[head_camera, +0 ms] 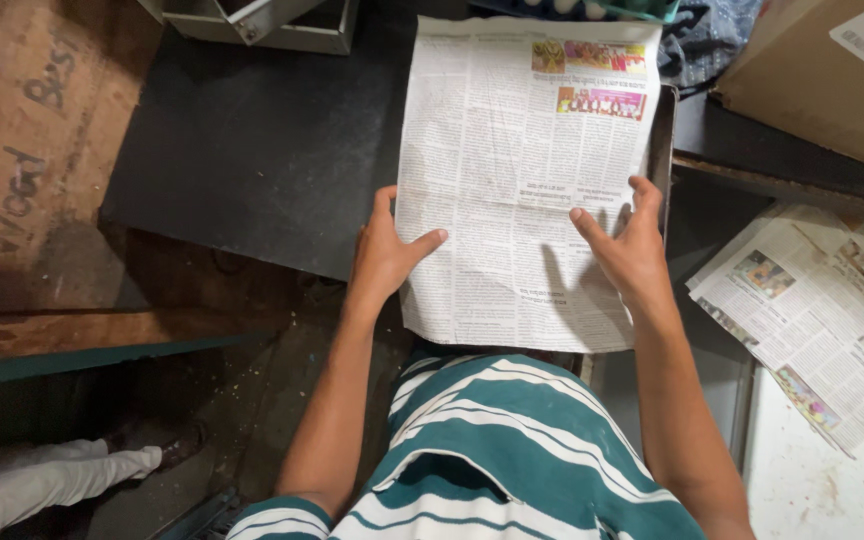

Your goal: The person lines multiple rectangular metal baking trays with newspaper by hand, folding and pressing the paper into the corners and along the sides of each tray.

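A sheet of newspaper (512, 170) lies flat over a dark metal tray (664, 140), covering almost all of it. My left hand (384, 250) rests on the paper's left edge, thumb on top and fingers spread. On the lower right part of the sheet my right hand (627, 245) presses down, fingers apart, close to the tray's right rim. Neither hand grips anything. My green and white striped shirt (492, 450) fills the bottom of the view.
A dark tabletop (252, 140) stretches to the left. More newspaper sheets (812, 310) lie at the right on a white surface. A cardboard box (822, 80) sits at top right, metal trays (262, 22) at top left, and another person's white-trousered leg (42, 480) at bottom left.
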